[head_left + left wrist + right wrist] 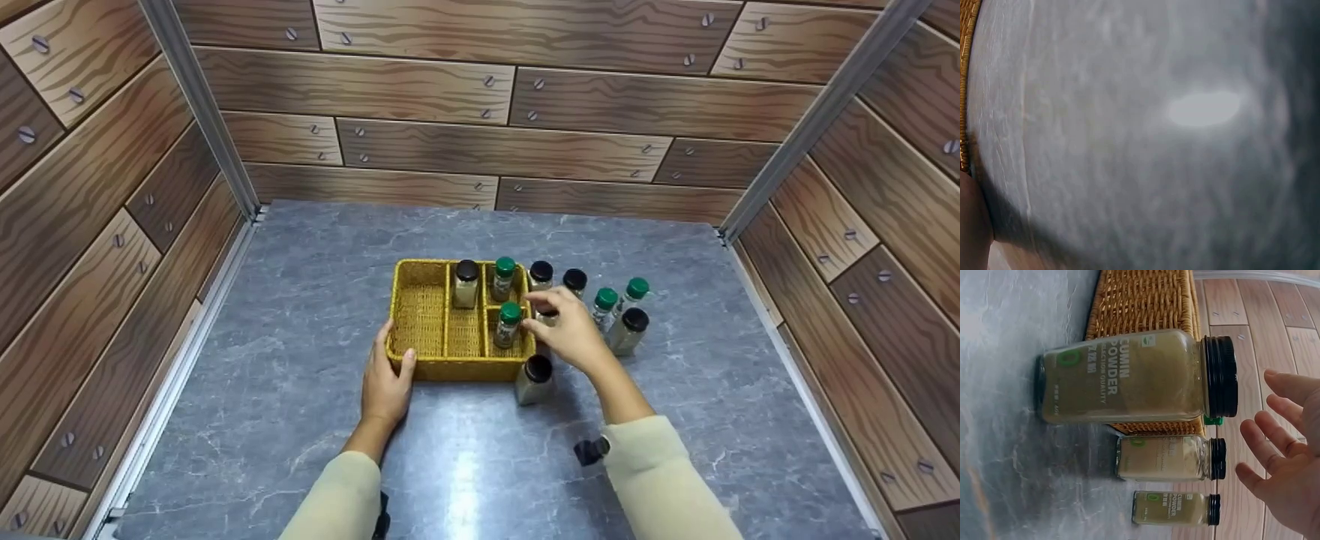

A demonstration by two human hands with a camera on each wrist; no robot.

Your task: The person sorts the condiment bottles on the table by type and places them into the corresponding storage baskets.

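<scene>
A yellow woven basket (465,370) has a wide left compartment, a narrow middle one and two small right ones. My left hand (386,384) holds its front left corner, thumb on the front wall. A black-capped spice jar (466,289) stands in the middle compartment; the right compartments hold a rear green-capped jar (502,282) and a front green-capped jar (508,331). Over the basket's right rim, my right hand (571,330) has its fingers spread and nothing in them, partly hiding a black-capped jar (547,315). A cumin powder jar (1123,379) stands by the front right corner.
Right of the basket stand several more jars, among them a black-capped jar (628,331) and a green-capped jar (604,307). Wood-patterned walls (420,90) enclose the grey marbled tabletop (300,300) at the back and both sides.
</scene>
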